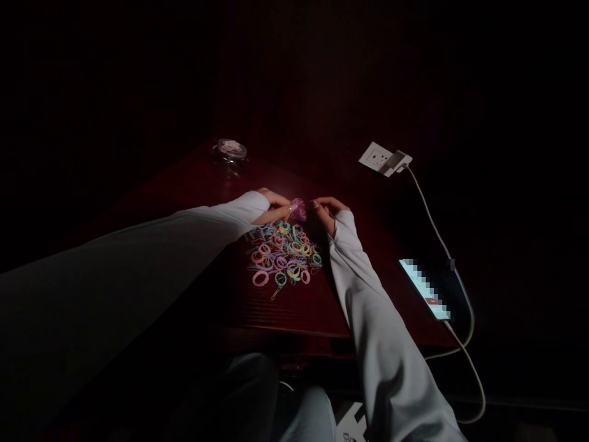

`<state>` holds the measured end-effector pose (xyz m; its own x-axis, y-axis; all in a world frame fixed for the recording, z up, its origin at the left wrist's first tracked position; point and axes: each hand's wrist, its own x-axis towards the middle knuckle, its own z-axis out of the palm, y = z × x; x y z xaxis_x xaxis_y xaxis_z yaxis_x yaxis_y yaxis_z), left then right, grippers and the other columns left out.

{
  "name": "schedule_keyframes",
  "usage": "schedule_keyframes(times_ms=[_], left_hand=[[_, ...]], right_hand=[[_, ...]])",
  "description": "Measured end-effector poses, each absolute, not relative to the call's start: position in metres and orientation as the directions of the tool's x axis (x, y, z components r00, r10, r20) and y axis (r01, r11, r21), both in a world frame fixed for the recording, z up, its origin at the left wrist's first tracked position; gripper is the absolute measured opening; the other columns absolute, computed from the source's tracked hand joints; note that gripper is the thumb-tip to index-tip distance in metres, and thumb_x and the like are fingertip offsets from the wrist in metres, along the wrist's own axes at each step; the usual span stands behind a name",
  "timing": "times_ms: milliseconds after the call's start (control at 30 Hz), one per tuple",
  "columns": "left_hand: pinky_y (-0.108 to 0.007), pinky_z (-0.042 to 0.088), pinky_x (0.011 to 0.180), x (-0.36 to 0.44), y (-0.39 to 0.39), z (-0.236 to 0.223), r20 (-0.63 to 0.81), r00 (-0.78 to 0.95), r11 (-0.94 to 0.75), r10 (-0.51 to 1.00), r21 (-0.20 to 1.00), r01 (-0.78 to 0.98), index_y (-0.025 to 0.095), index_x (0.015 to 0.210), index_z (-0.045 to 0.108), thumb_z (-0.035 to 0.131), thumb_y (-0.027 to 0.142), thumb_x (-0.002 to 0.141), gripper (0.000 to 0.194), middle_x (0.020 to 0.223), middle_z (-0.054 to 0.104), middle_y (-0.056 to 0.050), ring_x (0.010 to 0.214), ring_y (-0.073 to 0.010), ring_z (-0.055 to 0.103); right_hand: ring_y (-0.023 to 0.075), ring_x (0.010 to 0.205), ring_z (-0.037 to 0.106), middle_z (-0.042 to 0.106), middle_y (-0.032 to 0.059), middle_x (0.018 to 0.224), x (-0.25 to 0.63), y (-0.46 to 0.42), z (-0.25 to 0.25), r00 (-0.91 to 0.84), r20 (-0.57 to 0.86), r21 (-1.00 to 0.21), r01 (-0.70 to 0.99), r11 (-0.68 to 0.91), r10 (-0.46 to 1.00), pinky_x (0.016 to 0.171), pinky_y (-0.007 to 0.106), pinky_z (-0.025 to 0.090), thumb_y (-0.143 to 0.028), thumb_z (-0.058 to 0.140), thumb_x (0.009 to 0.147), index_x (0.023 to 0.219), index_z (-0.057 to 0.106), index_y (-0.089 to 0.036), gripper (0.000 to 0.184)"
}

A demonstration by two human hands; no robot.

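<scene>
My left hand [275, 209] is closed on a bunch of pink-purple hair ties [299, 210], with the thumb lying along its near side. Just right of the bunch, my right hand [328, 210] has its thumb and fingertips pinched together. Whatever sits in that pinch, if anything, is too small and dark to make out. Below both hands spreads a loose pile of coloured hair ties [280, 263] in pink, green, yellow, purple and blue, some thick rings and some thin loops.
The dark red table [280, 318] bears a clear lidded jar [230, 161] at the back left. A lit phone [423, 287] lies at the right edge. Its white cable [427, 209] runs to a charger [399, 162] in a wall socket [375, 157]. The surroundings are very dark.
</scene>
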<state>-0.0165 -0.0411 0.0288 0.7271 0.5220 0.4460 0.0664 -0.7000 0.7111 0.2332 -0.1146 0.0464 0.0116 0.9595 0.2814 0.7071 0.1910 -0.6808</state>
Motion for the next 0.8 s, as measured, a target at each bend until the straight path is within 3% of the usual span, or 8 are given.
schedule_keyframes(times_ms=[100,233,600,800], left_hand=[[-0.024,0.041,0.062,-0.015,-0.039,0.027,0.455,0.722,-0.695,0.521,0.717,0.049,0.018,0.072,0.071,0.05,0.048,0.107,0.051,0.05,0.055,0.004,0.051,-0.0107,0.05],[-0.024,0.04,0.063,-0.013,-0.037,0.025,0.441,0.724,-0.687,0.531,0.724,0.063,0.017,0.074,0.072,0.047,0.049,0.108,0.053,0.052,0.055,0.004,0.052,-0.011,0.051],[-0.024,0.039,0.059,-0.013,-0.04,0.024,0.462,0.715,-0.676,0.525,0.736,0.021,0.018,0.07,0.071,0.047,0.055,0.109,0.059,0.049,0.054,0.003,0.049,-0.0098,0.047],[-0.024,0.039,0.059,-0.013,-0.039,0.025,0.459,0.722,-0.683,0.518,0.73,0.027,0.017,0.069,0.071,0.046,0.056,0.109,0.061,0.05,0.056,0.002,0.049,-0.01,0.049]], right_hand=[[0.0191,0.083,0.054,0.059,0.0008,0.082,0.213,-0.125,0.05,-0.14,0.356,-0.607,0.717,0.342,0.924,0.08,0.032,0.044,-0.054,0.085,0.086,0.097,0.08,-0.024,0.032],[0.0175,0.08,0.052,0.057,-0.0003,0.082,0.194,-0.132,0.043,-0.33,0.275,-0.61,0.666,0.43,0.903,0.082,0.033,0.044,-0.049,0.086,0.084,0.089,0.079,-0.023,0.027],[0.0155,0.081,0.052,0.055,-0.0008,0.084,0.2,-0.132,0.037,-0.428,0.177,-0.596,0.67,0.443,0.886,0.082,0.031,0.042,-0.031,0.076,0.089,0.097,0.084,-0.022,0.014],[0.0143,0.075,0.05,0.054,-0.0019,0.08,0.203,-0.121,0.024,-0.404,0.193,-0.612,0.663,0.432,0.894,0.078,0.03,0.04,-0.038,0.081,0.085,0.088,0.083,-0.021,0.017]])
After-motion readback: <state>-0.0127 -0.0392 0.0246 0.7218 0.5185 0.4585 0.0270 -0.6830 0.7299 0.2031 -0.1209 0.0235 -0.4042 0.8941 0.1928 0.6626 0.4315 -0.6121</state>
